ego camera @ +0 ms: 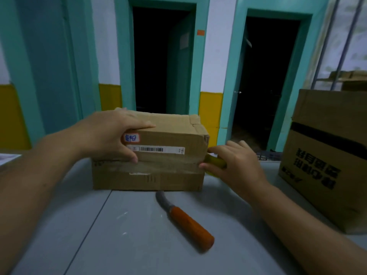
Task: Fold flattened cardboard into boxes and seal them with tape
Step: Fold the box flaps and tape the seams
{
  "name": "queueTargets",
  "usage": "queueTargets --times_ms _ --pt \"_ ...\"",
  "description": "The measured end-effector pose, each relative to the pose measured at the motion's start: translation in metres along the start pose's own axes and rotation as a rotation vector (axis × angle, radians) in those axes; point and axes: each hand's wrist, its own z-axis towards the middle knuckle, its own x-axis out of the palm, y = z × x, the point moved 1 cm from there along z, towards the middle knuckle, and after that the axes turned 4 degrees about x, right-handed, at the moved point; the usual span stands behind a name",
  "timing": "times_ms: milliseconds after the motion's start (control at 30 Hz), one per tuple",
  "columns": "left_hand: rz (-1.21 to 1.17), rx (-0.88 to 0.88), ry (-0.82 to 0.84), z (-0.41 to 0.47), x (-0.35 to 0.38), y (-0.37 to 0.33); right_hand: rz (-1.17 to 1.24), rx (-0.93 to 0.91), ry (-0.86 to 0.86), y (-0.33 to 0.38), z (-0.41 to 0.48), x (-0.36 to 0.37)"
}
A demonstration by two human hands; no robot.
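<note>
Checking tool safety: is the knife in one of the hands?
No: the knife lies untouched on the table; the left hand rests on the box and the right hand grips a yellow tool.

The small box (158,133) is matt brown cardboard, creased, banded with glossy clear tape (164,166) below a smooth paper label (156,149). The yellow handle (215,161) looks smooth plastic. The knife (184,219) has a dull grey metal blade (161,198); the table (119,239) is smooth, faintly shiny.
</note>
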Motion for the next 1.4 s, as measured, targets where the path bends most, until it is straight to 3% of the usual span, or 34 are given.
queueTargets --times_ms 133,300,500,633,700,833,933,1033,1233,1300,1400 --pt "0.107 0.07 0.002 -0.005 -0.01 -0.023 0.001 -0.013 0.096 0.034 0.003 -0.004" --pt "0.065 0.189 -0.226 0.001 0.019 -0.072 0.046 -0.018 0.105 0.051 0.007 -0.004" --pt "0.062 0.207 -0.296 0.011 0.041 -0.061 0.155 -0.067 0.238 0.04 0.003 -0.006" --pt "0.06 0.212 -0.327 0.014 0.048 -0.056 0.31 0.166 0.553 0.027 0.005 -0.021" --pt "0.053 0.226 -0.349 0.016 0.048 -0.054 0.271 0.229 0.597 0.024 0.006 -0.026" --pt "0.04 0.255 -0.379 0.017 0.049 -0.051 0.017 0.088 0.444 0.029 0.008 -0.024" --pt "-0.018 0.287 -0.388 0.017 0.05 -0.049 -0.086 0.187 0.396 0.026 0.01 -0.018" --pt "-0.065 0.304 -0.378 0.019 0.051 -0.047 -0.062 0.309 0.412 0.022 0.013 -0.014" --pt "-0.237 0.357 -0.372 0.025 0.05 -0.047 -0.073 0.242 0.218 0.028 0.01 -0.012" --pt "-0.265 0.345 -0.38 0.026 0.049 -0.052 -0.108 0.181 0.093 0.027 0.011 -0.009" --pt "-0.261 0.302 -0.393 0.028 0.046 -0.064 -0.145 0.136 0.039 0.028 0.012 -0.006"
